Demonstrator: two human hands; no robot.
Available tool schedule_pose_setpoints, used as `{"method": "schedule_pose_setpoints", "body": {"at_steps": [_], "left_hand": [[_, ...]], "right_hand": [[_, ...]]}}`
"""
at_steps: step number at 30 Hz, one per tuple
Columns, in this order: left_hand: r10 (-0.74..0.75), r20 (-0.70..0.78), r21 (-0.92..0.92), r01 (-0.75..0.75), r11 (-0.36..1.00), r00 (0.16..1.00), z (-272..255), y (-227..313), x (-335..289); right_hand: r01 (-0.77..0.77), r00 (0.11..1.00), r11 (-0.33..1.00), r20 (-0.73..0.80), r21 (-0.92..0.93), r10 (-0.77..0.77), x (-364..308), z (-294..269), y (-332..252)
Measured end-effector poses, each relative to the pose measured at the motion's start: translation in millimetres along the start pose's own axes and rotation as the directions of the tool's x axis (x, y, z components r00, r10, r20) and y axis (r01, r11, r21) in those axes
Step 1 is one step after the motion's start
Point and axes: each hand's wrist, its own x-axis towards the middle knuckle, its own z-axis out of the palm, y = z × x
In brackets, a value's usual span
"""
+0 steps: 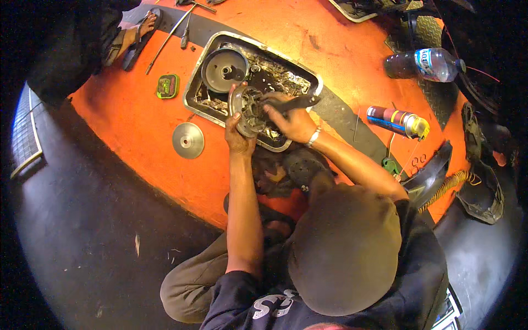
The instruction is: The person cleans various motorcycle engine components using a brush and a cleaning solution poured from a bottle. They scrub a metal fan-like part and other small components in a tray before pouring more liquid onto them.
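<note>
My left hand (240, 142) grips a round grey metal clutch part (246, 111) by its rim, with the ribbed inner side turned toward my right hand. In my right hand (297, 125) is a dark-handled brush (300, 103), its working end against the inside of the part; its tip is hidden by the part and my fingers. Both hands are over the near side of a metal tray (191, 91) with dark, dirty liquid. A round metal clutch bell (223, 82) lies in the tray's left end, just beyond my left hand.
Left of the tray are a metal disc (188, 140) and a small green-black tin (168, 86). A spray can (397, 122) and a large plastic bottle (423, 65) lie at right. A long T-handled tool (173, 36) lies far left, near another person's foot (144, 27).
</note>
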Motion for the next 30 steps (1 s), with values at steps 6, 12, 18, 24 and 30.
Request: {"method": "schedule_pose_setpoints", "body": {"at_steps": [6,12,18,24,30], "left_hand": [[0.040,-0.012,0.031,-0.040,0.999,0.999,6.6,-10.7,-0.7],[0.039,-0.043,0.015,-0.039,0.999,0.998,5.6,-13.2,1.1],[0.070,-0.045,0.029,-0.069,0.997,0.997,4.0,-14.5,-2.5],[0.084,-0.006,0.226,-0.081,0.971,0.996,-0.7,-17.5,-0.5],[0.108,-0.095,0.208,-0.087,0.974,0.990,-4.0,-23.2,7.3]], "right_hand": [[-0.049,0.988,0.981,-0.151,-0.186,0.021,0.1,1.9,-3.1],[0.023,0.987,0.946,-0.142,-0.324,-0.073,-7.8,-1.1,-2.7],[-0.061,0.987,0.988,-0.159,-0.142,0.038,-12.0,-0.2,5.2],[-0.018,0.985,0.975,-0.171,-0.223,-0.021,-14.3,2.0,9.6],[0.084,0.991,0.963,-0.082,-0.257,-0.109,-13.4,8.2,24.2]]}}
